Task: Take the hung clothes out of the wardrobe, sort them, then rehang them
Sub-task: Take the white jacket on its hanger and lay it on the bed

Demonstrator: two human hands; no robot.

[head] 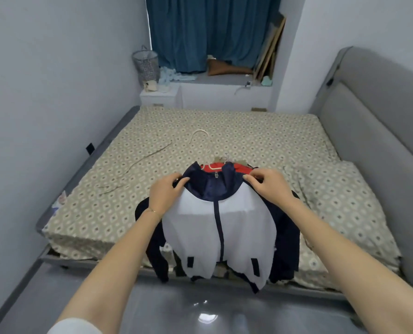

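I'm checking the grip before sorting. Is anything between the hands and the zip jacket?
Nothing visible. The left hand and the right hand grip the navy-and-white jacket at its shoulders, over the bed. A hanger hook shows beyond the collar.

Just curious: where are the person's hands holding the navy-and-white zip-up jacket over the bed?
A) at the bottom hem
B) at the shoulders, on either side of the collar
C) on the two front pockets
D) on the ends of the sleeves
B: the left hand and the right hand each grip the navy-and-white zip-up jacket at a shoulder, one on each side of its dark collar.
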